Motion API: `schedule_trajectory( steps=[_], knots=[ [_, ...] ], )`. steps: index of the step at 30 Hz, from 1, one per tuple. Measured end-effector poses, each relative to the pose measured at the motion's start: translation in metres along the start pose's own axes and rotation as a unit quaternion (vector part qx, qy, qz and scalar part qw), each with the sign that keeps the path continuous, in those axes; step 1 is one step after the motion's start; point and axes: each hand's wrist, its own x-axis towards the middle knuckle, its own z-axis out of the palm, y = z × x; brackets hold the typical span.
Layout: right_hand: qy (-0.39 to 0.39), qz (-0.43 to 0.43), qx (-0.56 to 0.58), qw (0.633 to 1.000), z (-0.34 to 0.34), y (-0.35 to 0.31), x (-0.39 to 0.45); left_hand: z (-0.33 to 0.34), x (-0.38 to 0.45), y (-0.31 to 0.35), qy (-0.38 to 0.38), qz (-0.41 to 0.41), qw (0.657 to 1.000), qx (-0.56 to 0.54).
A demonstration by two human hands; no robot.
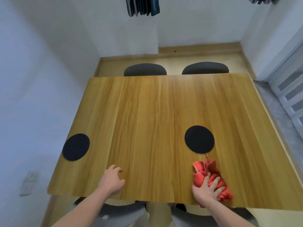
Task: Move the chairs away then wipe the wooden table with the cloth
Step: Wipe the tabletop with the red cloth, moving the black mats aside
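The wooden table (147, 115) fills the middle of the view. My right hand (207, 188) presses a bunched red cloth (211, 175) onto the table near its front right edge, fingers spread over the fabric. Fingers loosely curled and holding nothing, my left hand (111, 181) rests on the table near the front edge. Two dark chairs, one on the left (145, 69) and one on the right (205, 68), stand tucked at the far side. Below the near edge sit two grey chairs, one at the left (118, 212) and one at the right (193, 218), partly hidden by my arms.
Two round black mats lie on the table, one at the left edge (76, 146) and one (199, 139) just beyond the cloth. White walls close in on the left and behind. A glass door (288, 89) stands at the right.
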Motion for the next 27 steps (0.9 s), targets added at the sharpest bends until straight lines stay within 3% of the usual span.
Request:
schedule_trajectory(
  steps=[7, 13, 22, 27],
  knots=[
    [-0.048, -0.164, -0.112, 0.979, 0.108, -0.125, -0.072, -0.039, 0.027, -0.101, 0.022, -0.042, 0.999, -0.019],
    [-0.088, -0.274, -0.224, 0.931, 0.176, -0.214, -0.118, -0.069, 0.042, -0.186, 0.044, -0.097, 0.994, -0.040],
    [-0.140, -0.438, -0.398, 0.794, 0.238, -0.291, -0.159, -0.097, 0.078, -0.241, 0.084, -0.135, 0.982, -0.103],
    [-0.110, -0.525, -0.418, 0.733, 0.225, -0.287, -0.139, -0.106, 0.105, -0.243, 0.096, -0.145, 0.975, -0.137]
  ],
)
